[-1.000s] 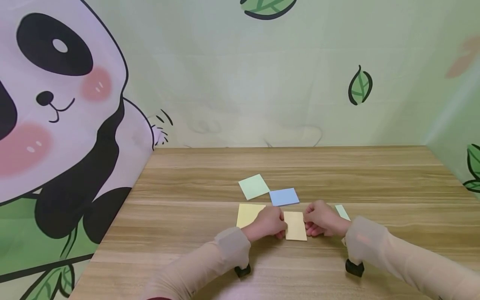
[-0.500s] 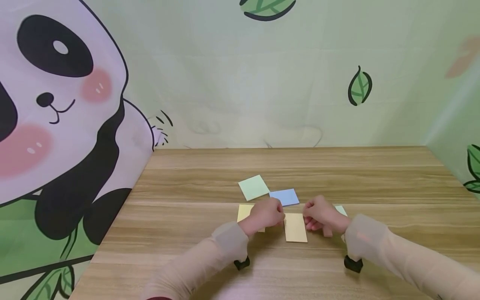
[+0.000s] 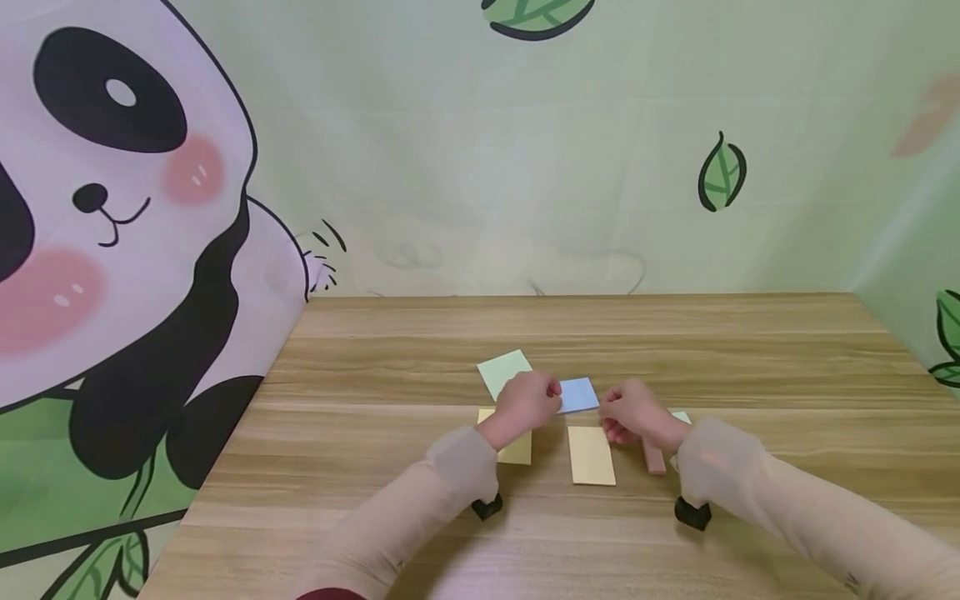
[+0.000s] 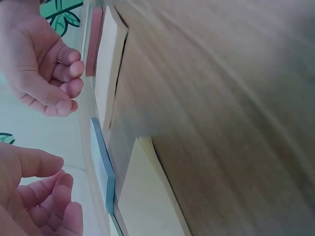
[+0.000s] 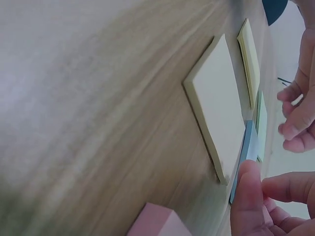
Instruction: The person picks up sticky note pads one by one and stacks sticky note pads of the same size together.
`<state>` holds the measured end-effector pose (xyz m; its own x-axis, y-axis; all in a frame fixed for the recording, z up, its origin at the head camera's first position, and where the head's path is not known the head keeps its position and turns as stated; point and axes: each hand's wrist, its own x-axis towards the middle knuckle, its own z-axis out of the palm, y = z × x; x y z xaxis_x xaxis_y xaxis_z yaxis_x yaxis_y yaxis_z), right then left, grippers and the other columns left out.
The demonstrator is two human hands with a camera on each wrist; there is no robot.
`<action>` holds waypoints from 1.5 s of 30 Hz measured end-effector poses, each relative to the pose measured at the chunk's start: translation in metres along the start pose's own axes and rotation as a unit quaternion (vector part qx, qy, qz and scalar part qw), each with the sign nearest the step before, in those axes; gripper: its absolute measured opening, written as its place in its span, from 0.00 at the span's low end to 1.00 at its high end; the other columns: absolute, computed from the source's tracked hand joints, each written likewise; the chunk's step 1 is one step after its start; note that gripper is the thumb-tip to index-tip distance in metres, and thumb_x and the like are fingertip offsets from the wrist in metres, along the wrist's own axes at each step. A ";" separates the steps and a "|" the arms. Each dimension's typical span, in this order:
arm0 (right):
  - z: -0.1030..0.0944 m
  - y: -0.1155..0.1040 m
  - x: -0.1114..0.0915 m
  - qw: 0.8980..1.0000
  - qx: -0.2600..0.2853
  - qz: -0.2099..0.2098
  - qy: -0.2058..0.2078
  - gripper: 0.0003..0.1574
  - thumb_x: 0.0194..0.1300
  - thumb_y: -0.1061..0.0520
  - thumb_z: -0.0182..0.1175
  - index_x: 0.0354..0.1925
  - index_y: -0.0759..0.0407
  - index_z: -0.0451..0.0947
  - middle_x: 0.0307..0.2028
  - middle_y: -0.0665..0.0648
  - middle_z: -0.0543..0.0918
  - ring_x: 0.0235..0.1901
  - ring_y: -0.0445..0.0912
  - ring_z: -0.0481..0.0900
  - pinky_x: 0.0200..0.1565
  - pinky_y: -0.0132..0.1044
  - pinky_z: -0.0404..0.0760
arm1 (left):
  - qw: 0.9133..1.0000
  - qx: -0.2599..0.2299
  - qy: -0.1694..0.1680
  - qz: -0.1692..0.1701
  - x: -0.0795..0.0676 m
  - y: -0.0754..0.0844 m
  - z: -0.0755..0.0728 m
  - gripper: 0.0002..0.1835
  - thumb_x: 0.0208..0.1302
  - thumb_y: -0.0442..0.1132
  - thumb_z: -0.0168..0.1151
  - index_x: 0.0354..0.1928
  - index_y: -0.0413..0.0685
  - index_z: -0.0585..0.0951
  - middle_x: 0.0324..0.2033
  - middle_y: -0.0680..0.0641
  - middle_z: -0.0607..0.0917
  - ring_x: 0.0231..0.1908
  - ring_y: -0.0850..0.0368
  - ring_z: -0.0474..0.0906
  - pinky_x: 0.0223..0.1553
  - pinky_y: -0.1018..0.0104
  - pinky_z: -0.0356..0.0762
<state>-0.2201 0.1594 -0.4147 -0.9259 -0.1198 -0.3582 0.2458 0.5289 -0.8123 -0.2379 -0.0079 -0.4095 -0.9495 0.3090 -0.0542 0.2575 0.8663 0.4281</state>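
Note:
Hovering above the yellow sticky note pad, my left hand has loosely bent fingers and holds nothing. It covers part of that pad and a corner of the pale green sticky note pad. My right hand, also holding nothing, is over the table at the right, its fingers bent with thumb and index close together. Between and below the hands lies a cream sticky note pad. Behind it is a blue sticky note pad. A narrow pink pad lies partly hidden under my right hand.
Another pale green piece shows beyond the right wrist, mostly covered by it. The wooden table meets a printed panda-and-leaf backdrop at its far edge.
Both hands have come away from the sides of the cream pad and risen toward the back, the left one farther. The pink pad has come into view; the cream pad lies almost where it was.

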 end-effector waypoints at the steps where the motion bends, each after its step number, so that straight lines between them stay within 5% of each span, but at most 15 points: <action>1: 0.000 0.000 0.001 1.000 -0.002 -0.002 0.001 0.08 0.59 0.65 0.48 0.30 0.72 0.70 0.15 0.54 0.73 0.13 0.39 0.71 0.17 0.29 0.73 | 1.000 0.005 0.001 0.003 0.002 0.000 0.000 0.07 0.54 0.39 0.55 0.35 0.50 0.79 0.26 0.54 0.80 0.23 0.61 0.70 0.19 0.71 0.64; 10: 0.002 -0.001 0.007 0.992 -0.095 -0.081 0.028 0.08 0.54 0.66 0.50 0.21 0.68 0.73 0.13 0.53 0.74 0.12 0.40 0.71 0.16 0.30 0.71 | 0.998 0.055 0.021 0.016 0.017 0.000 0.004 0.11 0.54 0.40 0.56 0.40 0.50 0.80 0.35 0.52 0.82 0.35 0.58 0.76 0.27 0.70 0.70; 16: 0.003 -0.002 0.011 0.963 -0.218 -0.144 0.064 0.10 0.51 0.64 0.52 0.16 0.61 0.73 0.11 0.48 0.70 0.14 0.39 0.66 0.19 0.29 0.65 | 0.998 0.061 0.006 0.018 0.029 -0.002 0.009 0.14 0.53 0.37 0.55 0.42 0.50 0.80 0.41 0.51 0.82 0.42 0.56 0.77 0.32 0.67 0.75; 22: 0.005 -0.001 0.014 0.952 -0.248 -0.167 0.073 0.11 0.50 0.64 0.53 0.14 0.60 0.75 0.11 0.47 0.68 0.14 0.39 0.63 0.19 0.29 0.62 | 0.997 0.070 0.001 0.042 0.040 -0.007 0.019 0.03 0.50 0.36 0.53 0.25 0.46 0.76 0.23 0.49 0.77 0.25 0.56 0.71 0.20 0.66 0.67; 27: 0.004 0.000 0.015 0.948 -0.250 -0.177 0.079 0.11 0.49 0.65 0.52 0.14 0.61 0.75 0.10 0.46 0.67 0.13 0.39 0.62 0.18 0.29 0.61 | 0.996 0.082 0.004 0.042 0.035 -0.002 0.016 0.07 0.50 0.35 0.54 0.18 0.47 0.70 0.17 0.51 0.70 0.21 0.57 0.67 0.18 0.67 0.63; 40: 0.004 -0.005 0.018 0.952 -0.243 -0.165 0.083 0.10 0.52 0.64 0.53 0.19 0.63 0.78 0.13 0.48 0.72 0.14 0.39 0.64 0.18 0.28 0.62 | 0.995 0.094 -0.002 0.040 0.031 0.000 0.015 0.05 0.51 0.36 0.54 0.20 0.48 0.73 0.18 0.53 0.71 0.20 0.59 0.66 0.18 0.68 0.61; 43: 0.004 -0.005 0.020 0.961 -0.218 -0.150 0.076 0.09 0.52 0.65 0.52 0.20 0.65 0.78 0.14 0.49 0.72 0.15 0.39 0.64 0.18 0.28 0.63 | 0.995 0.096 -0.001 0.035 0.031 0.001 0.015 0.04 0.51 0.36 0.54 0.22 0.48 0.75 0.19 0.52 0.74 0.20 0.59 0.67 0.18 0.68 0.61; 45: 0.002 -0.005 0.021 0.978 -0.160 -0.122 0.056 0.09 0.53 0.66 0.51 0.23 0.68 0.77 0.14 0.50 0.73 0.14 0.38 0.66 0.18 0.28 0.66 | 0.995 0.097 0.003 0.027 0.031 0.001 0.015 0.03 0.51 0.36 0.54 0.23 0.48 0.76 0.20 0.51 0.76 0.20 0.58 0.68 0.18 0.68 0.61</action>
<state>-0.2401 0.1524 -0.4195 -0.9759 -0.1920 -0.1038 -0.0725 0.7336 -0.6757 -0.2643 0.0082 -0.4238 -0.9342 0.3555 -0.0303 0.3376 0.9082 0.2473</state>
